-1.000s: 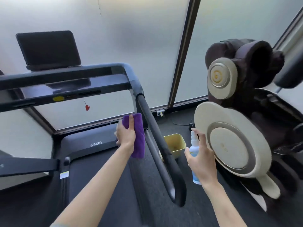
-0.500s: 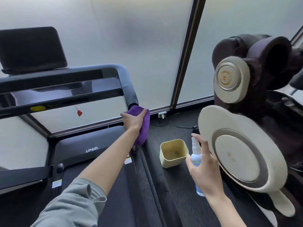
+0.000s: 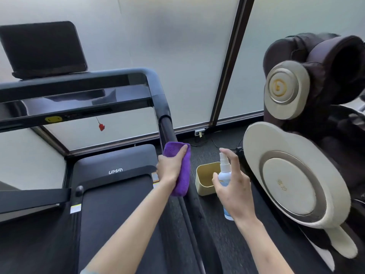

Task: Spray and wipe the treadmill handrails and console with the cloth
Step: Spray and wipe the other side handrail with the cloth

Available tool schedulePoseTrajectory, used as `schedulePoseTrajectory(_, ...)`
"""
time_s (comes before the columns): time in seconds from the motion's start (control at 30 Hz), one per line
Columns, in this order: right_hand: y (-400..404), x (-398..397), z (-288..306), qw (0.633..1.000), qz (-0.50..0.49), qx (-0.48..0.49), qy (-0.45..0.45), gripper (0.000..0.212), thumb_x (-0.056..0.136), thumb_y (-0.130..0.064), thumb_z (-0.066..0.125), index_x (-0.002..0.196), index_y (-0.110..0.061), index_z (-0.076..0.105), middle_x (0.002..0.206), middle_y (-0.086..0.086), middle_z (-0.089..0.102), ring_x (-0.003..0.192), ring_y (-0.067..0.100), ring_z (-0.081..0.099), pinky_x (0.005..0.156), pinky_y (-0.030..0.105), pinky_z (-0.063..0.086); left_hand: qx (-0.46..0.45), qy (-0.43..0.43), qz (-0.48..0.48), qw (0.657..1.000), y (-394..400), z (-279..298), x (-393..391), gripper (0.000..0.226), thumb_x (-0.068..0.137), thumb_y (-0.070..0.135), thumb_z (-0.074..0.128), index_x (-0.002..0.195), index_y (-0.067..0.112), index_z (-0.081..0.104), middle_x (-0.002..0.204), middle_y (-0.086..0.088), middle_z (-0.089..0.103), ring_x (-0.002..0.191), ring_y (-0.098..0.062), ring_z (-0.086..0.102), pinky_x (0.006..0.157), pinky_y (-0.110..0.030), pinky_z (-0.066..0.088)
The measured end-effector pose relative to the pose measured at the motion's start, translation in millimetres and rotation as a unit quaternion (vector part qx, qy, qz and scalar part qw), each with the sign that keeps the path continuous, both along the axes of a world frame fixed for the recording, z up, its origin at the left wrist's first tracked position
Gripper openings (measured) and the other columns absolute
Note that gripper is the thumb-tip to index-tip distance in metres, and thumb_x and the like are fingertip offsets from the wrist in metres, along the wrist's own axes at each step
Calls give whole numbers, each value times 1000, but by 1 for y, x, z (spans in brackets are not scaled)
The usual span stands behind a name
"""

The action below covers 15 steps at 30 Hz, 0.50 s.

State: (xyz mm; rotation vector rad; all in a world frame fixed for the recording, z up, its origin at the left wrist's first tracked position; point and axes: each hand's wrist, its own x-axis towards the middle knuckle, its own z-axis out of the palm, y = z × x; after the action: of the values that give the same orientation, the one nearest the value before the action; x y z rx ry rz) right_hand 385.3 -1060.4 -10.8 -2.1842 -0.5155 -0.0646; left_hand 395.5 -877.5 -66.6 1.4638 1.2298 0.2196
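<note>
Cloth on the right handrail

Cloth (image 3: pixel 178 171), purple, is wrapped around the right rail (image 3: pixel 167 129), gripped by my left hand (image 3: pixel 169 169). My right hand (image 3: pixel 235 186) holds the spray bottle (image 3: pixel 224 175) upright, near the bin (image 3: pixel 203 184). Judged stage: mid-wipe on this rail; console (image 3: pixel 65 107) and left rail (image 3: pixel 29 198) apparently remain.

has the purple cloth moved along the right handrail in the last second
Yes. The purple cloth, gripped by the left hand, slid up the right handrail towards its top corner, then partway back down.
</note>
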Motion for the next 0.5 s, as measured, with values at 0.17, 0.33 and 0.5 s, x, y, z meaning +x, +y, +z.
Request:
schedulePoseTrajectory(0.17,9,1,-7,1000,3,-7,0,60,85,-12,65,130,-41,38,65,-12,50,61,6,53,57,30,47,1,18,-7,1000,14,3,20,95,52,78,70,119,11,57,113,-5,66,100,-29,63,91,-39,51)
schedulePoseTrajectory(0.33,22,8,-9,1000,-7,-16,2,60,85,-12,64,131,-39,38,64,-8,50,64,11,54,60,33,48,4,-3,10,1000,58,17,63,93,63,64,76,130,5,51,130,-11,57,115,-32,56,101,-37,44)
schedulePoseTrajectory(0.5,33,15,-9,999,-8,-34,-6,61,83,-11,62,133,-35,37,69,-6,52,65,21,55,66,39,50,-1,-25,-8,1000,70,13,67,93,59,68,76,126,7,54,124,-9,61,110,-29,60,96,-34,47)
